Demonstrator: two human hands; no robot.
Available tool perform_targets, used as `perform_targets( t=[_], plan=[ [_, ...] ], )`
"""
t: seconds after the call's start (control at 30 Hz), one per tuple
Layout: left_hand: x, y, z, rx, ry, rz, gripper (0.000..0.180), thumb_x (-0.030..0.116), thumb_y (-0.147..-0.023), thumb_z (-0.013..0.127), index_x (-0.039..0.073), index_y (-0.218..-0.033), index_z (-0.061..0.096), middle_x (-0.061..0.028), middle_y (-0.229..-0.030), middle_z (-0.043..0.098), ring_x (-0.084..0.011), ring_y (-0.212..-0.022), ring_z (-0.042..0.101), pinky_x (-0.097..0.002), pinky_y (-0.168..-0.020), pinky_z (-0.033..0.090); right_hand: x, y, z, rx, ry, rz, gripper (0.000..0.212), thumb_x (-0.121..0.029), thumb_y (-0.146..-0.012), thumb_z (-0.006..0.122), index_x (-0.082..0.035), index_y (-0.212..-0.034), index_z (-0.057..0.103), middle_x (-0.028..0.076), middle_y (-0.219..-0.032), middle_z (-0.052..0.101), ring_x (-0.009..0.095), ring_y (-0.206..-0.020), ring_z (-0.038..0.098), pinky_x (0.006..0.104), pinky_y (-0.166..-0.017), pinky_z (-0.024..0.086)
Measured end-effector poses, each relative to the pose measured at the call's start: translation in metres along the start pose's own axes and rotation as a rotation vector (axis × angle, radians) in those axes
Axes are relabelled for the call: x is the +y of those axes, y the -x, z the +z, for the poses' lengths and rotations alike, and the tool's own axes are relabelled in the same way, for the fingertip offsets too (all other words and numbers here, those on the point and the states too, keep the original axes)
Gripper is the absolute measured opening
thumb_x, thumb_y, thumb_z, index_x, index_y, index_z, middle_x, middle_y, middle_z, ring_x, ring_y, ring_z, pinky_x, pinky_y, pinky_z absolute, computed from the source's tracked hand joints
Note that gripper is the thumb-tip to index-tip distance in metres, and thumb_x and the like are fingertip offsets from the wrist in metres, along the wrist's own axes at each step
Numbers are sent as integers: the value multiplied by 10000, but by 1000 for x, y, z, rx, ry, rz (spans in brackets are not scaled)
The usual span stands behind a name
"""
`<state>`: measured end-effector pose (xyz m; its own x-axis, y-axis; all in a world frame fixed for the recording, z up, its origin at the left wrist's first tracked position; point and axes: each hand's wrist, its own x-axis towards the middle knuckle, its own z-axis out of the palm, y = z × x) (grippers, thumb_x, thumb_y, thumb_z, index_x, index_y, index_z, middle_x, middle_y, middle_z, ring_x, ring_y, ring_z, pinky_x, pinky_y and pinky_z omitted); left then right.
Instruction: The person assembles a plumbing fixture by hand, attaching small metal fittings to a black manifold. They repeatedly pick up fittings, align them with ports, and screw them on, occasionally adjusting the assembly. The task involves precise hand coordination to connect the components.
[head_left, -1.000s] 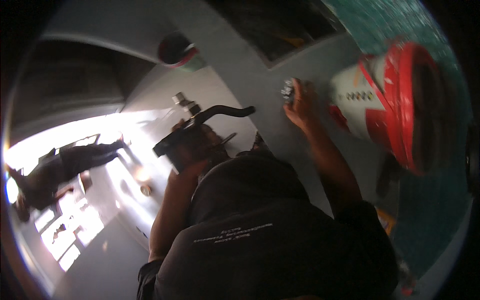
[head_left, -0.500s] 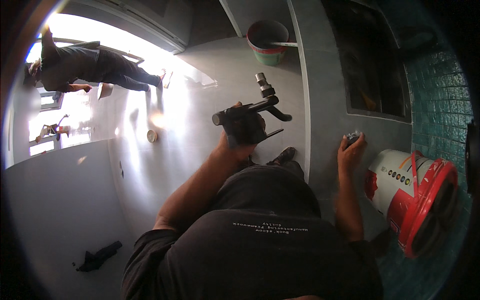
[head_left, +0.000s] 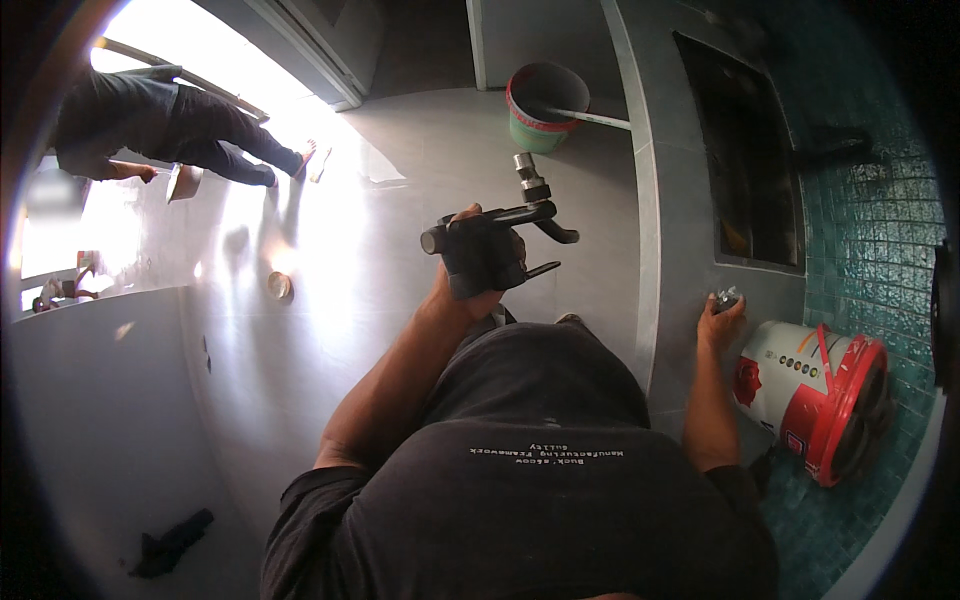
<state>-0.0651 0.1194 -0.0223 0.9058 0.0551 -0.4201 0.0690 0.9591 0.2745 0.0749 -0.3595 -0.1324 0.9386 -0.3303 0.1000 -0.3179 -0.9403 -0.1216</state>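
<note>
My left hand [head_left: 468, 302] is closed around a black fitting that looks like a mixer tap [head_left: 485, 250]. It has a boxy body, a short curved spout, a thin lever and a silver connector sticking out at its far end. The fingers are partly hidden behind the body. Over to the right, my right hand [head_left: 720, 325] is closed on a small shiny grey piece [head_left: 727, 299], perhaps in clear wrapping; its kind is too small to make out. That hand is just left of a white and red paint bucket [head_left: 785, 375].
A green and red bucket [head_left: 540, 130] with a pale stick [head_left: 597, 120] stands on the grey floor ahead. To the right is a dark recessed opening [head_left: 745, 160] beside teal tiles [head_left: 850, 220]. Another person [head_left: 190, 120] stands at the left, near a small round container [head_left: 280, 286].
The view has shifted, so the far bucket and opening sit further right. Both hands keep their hold; my right hand appears slightly further right and nearer. The person at left has shifted toward the picture's edge.
</note>
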Motion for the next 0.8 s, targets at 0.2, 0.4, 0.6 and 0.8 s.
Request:
perform_targets(
  t=[0.2, 0.4, 0.6, 0.8],
  plan=[
    [33, 0, 3, 0, 171, -156, 455, 482, -1043, 527, 53, -979, 667, -143, -847, 694, -301, -858, 675, -411, -818, 560, -24, 13, -41, -124, 19, 114, 987, -505, -920, 743, -35, -1622, 233, 299, -1536, 438, 477, -1337, 533, 555, -1083, 491],
    [36, -17, 4, -209, -93, -174, 499, 500, -1068, 495, 59, -1216, 673, -168, -1080, 717, -328, -1010, 683, -498, -1011, 522, 23, 9, -10, 25, -111, -9, 1255, -521, -735, 920, 27, -1628, 228, 292, -1650, 310, 448, -1528, 312, 511, -1261, 281],
    [4, -38, 38, -288, -7, -311, 548, 519, -1061, 478, 31, -1100, 724, -153, -1029, 728, -337, -1128, 620, -488, -1068, 467, 32, 12, -9, 10, -315, -21, 1312, -455, -709, 953, 36, -1626, 154, 365, -1496, 436, 500, -1351, 485, 528, -1152, 391],
    [-45, -56, 74, -267, -38, -391, 555, 513, -1058, 481, 16, -1089, 729, -164, -1044, 718, -334, -1096, 618, -475, -1058, 473, 35, 30, -23, -2, -313, -99, 1333, -371, -675, 970, 31, -1629, 130, 355, -1434, 461, 485, -1296, 494, 544, -1102, 409]
  ],
)
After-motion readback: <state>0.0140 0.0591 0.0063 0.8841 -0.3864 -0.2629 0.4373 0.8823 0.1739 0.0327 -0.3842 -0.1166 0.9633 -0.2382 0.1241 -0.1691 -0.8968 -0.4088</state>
